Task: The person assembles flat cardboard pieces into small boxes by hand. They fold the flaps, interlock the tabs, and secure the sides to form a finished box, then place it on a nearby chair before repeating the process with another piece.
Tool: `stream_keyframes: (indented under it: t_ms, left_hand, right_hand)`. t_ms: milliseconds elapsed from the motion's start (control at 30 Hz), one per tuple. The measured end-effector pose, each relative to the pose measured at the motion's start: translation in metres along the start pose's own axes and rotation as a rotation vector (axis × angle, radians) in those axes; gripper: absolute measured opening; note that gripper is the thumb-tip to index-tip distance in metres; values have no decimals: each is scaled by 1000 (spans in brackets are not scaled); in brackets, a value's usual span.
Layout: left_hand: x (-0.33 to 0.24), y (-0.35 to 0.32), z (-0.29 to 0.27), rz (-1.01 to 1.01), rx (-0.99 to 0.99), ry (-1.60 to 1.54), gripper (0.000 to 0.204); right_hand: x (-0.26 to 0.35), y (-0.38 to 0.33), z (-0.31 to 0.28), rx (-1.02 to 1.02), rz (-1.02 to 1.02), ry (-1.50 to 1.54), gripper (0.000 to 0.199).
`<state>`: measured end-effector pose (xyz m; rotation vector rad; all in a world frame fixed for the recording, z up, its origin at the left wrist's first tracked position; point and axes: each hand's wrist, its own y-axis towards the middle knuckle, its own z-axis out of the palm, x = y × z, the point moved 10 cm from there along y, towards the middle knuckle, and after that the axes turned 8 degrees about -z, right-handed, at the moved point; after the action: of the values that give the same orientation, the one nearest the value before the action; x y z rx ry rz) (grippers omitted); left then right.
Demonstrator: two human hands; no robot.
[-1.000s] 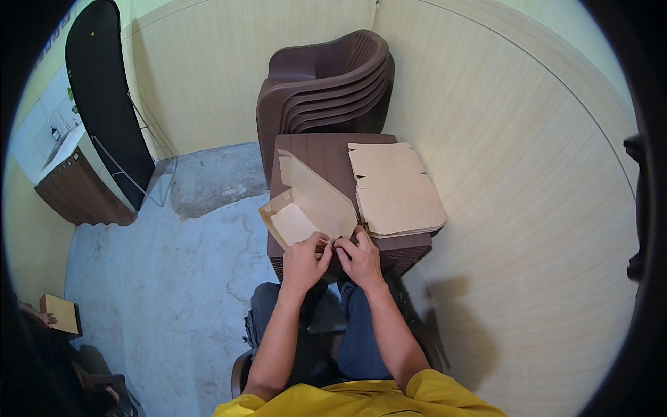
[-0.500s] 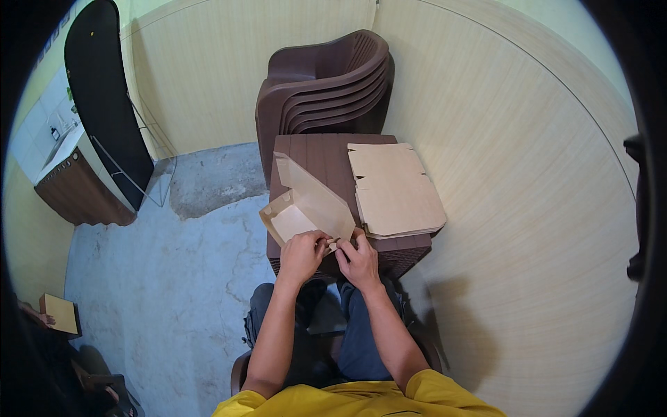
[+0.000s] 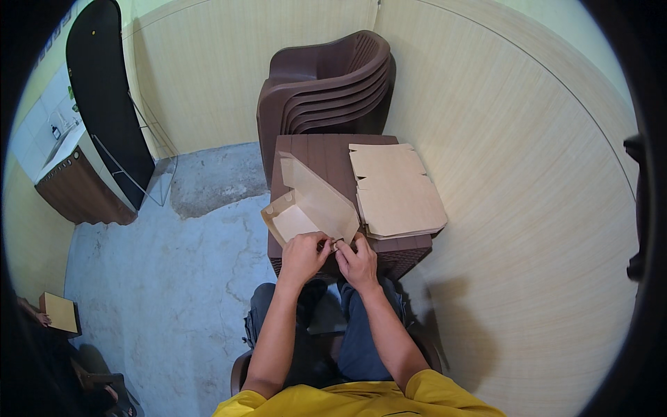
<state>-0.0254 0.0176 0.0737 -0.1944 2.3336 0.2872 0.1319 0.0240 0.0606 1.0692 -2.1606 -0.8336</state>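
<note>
1 box (image 3: 323,201) seems mid-folding; left hand (image 3: 303,255) and right hand (image 3: 357,261) pinch its near corner, which likely needs tucking next.

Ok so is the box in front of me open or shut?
Open: the cardboard box has its lid raised, so the pale inside shows.

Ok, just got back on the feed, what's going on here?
A person in a yellow shirt sits at a brown table, left hand and right hand holding the near corner of a cardboard box. Its lid stands open. Flat cardboard pieces lie stacked beside it, on the right. Off at the lower left, another person's hand is at a second box.
</note>
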Motion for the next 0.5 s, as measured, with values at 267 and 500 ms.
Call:
stream_keyframes:
  t_ms: [267, 500]
  left_hand:
    - [1, 4, 1, 16, -28, -8, 22]
    - [6, 3, 7, 2, 86, -82, 24]
  right_hand:
    - [-4, -6, 7, -27, -9, -39, 36]
    - [-4, -9, 5, -56, -5, -35, 37]
